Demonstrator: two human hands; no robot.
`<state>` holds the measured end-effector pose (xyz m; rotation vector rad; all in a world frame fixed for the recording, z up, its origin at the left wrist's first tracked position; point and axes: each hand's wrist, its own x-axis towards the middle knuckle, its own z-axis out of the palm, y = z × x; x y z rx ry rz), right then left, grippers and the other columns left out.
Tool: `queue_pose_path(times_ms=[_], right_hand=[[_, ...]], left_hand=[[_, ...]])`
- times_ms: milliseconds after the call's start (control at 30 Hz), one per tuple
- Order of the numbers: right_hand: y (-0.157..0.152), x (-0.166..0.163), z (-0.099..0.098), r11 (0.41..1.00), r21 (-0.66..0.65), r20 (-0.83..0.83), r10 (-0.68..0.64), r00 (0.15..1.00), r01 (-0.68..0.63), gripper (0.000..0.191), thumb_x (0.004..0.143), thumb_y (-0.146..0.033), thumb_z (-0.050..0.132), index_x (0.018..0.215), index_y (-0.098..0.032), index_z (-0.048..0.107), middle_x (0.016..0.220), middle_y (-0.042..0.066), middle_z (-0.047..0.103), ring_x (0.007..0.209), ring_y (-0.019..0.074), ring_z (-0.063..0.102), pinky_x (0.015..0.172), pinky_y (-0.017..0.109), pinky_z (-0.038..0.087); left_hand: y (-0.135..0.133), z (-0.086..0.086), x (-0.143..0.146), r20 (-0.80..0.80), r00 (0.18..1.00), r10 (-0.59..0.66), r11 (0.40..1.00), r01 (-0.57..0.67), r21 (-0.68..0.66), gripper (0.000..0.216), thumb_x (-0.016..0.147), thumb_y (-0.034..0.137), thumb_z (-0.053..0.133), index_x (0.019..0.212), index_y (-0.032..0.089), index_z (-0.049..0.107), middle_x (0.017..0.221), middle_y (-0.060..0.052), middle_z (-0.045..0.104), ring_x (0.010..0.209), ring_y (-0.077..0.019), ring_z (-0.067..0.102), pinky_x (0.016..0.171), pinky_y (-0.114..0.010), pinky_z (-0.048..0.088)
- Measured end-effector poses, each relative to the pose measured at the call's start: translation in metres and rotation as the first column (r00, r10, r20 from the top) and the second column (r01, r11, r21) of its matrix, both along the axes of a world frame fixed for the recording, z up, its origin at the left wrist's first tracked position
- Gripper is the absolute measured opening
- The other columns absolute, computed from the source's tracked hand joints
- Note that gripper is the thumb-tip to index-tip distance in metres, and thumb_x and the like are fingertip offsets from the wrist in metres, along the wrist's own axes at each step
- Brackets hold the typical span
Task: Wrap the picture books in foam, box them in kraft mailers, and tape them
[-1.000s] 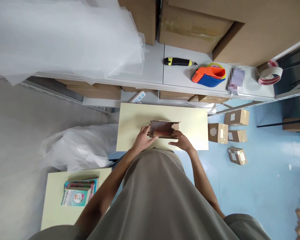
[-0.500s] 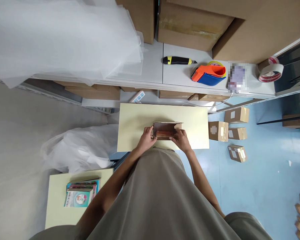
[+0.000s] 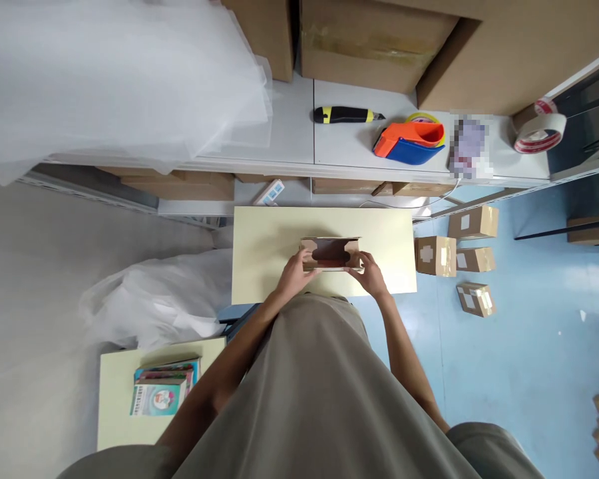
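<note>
A small brown cardboard box (image 3: 331, 253) sits on a pale yellow table (image 3: 269, 246) right in front of me. My left hand (image 3: 295, 275) grips its left end, fingers curled on the side flap. My right hand (image 3: 369, 274) holds the right end the same way. Both side flaps are folded partly inward over the opening, and only a dark gap shows between them. What is inside is hidden.
A grey shelf (image 3: 299, 140) behind the table carries a yellow-black utility knife (image 3: 346, 115), an orange-blue tape dispenser (image 3: 409, 140), a tape roll (image 3: 538, 133) and large cartons. Taped small boxes (image 3: 435, 255) lie on the blue floor at right. Books (image 3: 162, 390) rest on a second table at lower left.
My hands moved to the box's ends and folded the side flaps inward; the reddish contents seen earlier are now covered.
</note>
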<state>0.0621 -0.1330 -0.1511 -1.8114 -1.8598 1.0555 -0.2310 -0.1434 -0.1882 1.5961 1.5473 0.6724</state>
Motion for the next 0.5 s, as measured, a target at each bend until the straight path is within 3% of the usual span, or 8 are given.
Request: queue_pose_path(times_ms=[67,133,200,300,500], right_hand=[[0.008,0.000,-0.004,0.997,-0.013,0.009,-0.075,0.997,0.075,0.047,0.101,-0.045,0.070,0.145,-0.026,0.068,0.138,0.014,0.071,0.118,0.0321,0.075,0.100,0.049,0.066],[0.015,-0.004,-0.008,0.988,-0.016,0.042,-0.153,0.987,0.153,0.050,0.102,-0.037,0.064,0.150,-0.024,0.063,0.126,0.013,0.074,0.110,0.0313,0.076,0.094,0.049,0.067],[0.019,-0.010,-0.012,0.982,0.000,0.082,-0.189,0.979,0.190,0.064,0.100,-0.032,0.063,0.163,-0.023,0.052,0.120,0.013,0.074,0.105,0.0311,0.076,0.092,0.049,0.066],[0.020,-0.014,-0.014,0.983,0.038,0.111,-0.185,0.976,0.182,0.077,0.099,-0.031,0.063,0.172,-0.029,0.039,0.128,0.013,0.068,0.102,0.0296,0.075,0.088,0.046,0.066],[0.009,-0.004,-0.013,0.987,0.086,0.067,-0.143,0.987,0.138,0.047,0.101,-0.039,0.064,0.147,-0.031,0.065,0.139,0.014,0.060,0.116,0.0319,0.071,0.092,0.051,0.067]], left_hand=[[0.005,-0.004,-0.001,0.009,0.993,0.116,0.993,-0.116,-0.023,0.089,0.090,0.023,0.085,0.165,0.024,0.038,0.126,-0.010,0.075,0.104,-0.0247,0.075,0.096,-0.042,0.064],[0.011,-0.005,-0.004,-0.019,0.982,0.187,0.982,-0.187,-0.004,0.097,0.091,0.021,0.084,0.171,0.026,0.029,0.122,-0.008,0.074,0.096,-0.0216,0.074,0.091,-0.038,0.064],[0.015,-0.002,-0.008,-0.077,0.979,0.186,0.982,-0.183,0.049,0.096,0.090,0.019,0.084,0.171,0.029,0.034,0.119,-0.006,0.071,0.099,-0.0222,0.073,0.095,-0.040,0.063],[0.019,0.004,-0.016,-0.150,0.979,0.137,0.988,-0.124,0.092,0.078,0.091,0.018,0.084,0.160,0.033,0.052,0.117,-0.006,0.066,0.105,-0.0255,0.072,0.101,-0.044,0.062],[0.015,0.007,-0.019,-0.172,0.984,0.050,0.998,-0.042,0.051,0.046,0.093,0.019,0.082,0.135,0.027,0.068,0.125,-0.009,0.065,0.105,-0.0250,0.072,0.100,-0.042,0.062]])
